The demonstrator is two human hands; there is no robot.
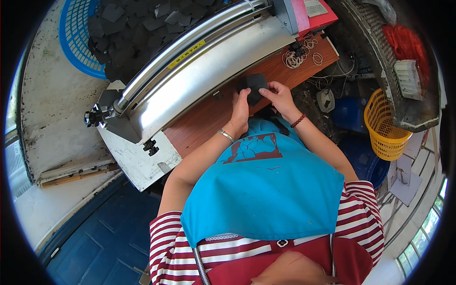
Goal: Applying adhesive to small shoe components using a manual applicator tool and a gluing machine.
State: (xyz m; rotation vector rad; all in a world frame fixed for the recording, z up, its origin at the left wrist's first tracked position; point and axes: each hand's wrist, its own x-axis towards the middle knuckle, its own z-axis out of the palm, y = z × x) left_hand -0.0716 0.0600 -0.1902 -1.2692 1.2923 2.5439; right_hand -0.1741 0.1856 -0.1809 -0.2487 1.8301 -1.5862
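Observation:
Just above the brown wooden board, I hold a small, dark grey, flat square piece between both hands; it may be a stack, but I cannot tell how many layers. My left hand grips its left edge, thumb on top and the other fingers mostly hidden. On the right edge, my right hand pinches the piece between thumb and forefinger. Directly beyond my hands stands a machine with a long shiny metal roller and a sloping metal plate.
Behind the roller, many dark flat pieces lie heaped beside a blue basket. A red housing closes the machine's right end. Coiled white cord lies on the wooden board. To the right are a yellow basket and a blue bucket.

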